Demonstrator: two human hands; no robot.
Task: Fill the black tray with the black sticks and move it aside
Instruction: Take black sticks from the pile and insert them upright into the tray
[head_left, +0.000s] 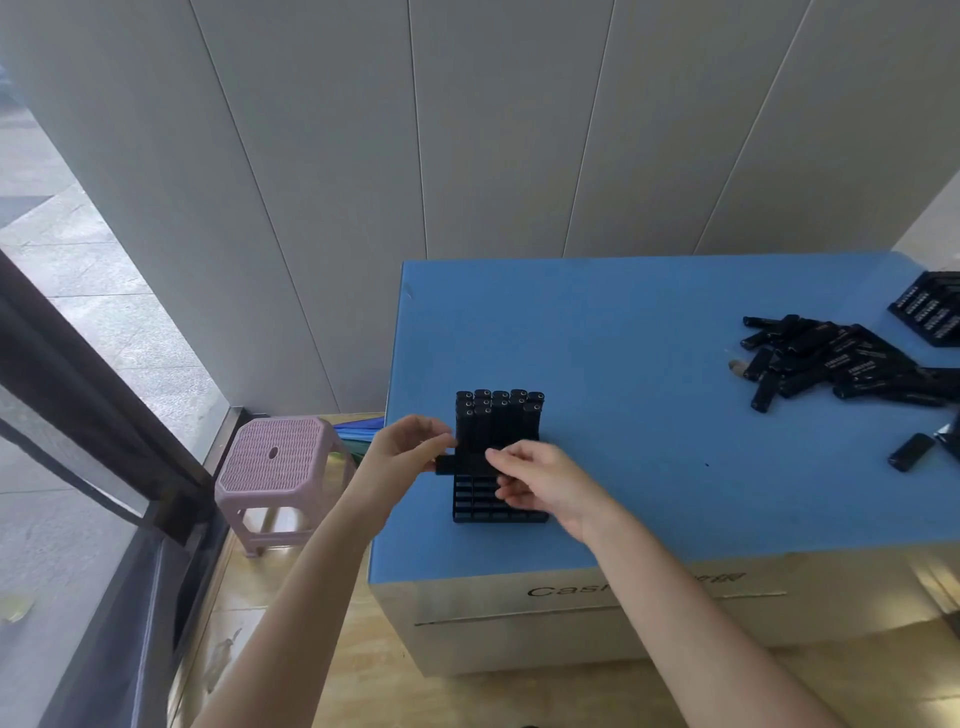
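- Black tray (500, 506) sits lower centre on the blue surface (649, 441), its back rows holding upright sticks (498, 418), front cells empty.
- Left hand (410, 447) pinches one stick (445, 464) lying horizontal.
- Right hand (540, 480) is curled over the tray; its grasp is unclear.
- Loose stick pile (831, 364) lies at right.

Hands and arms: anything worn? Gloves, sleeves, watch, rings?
Nothing visible. Left hand and right hand are bare, no gloves. Both forearms are bare down to the frame's bottom edge, no sleeve in view. No watch, band or ring shows.
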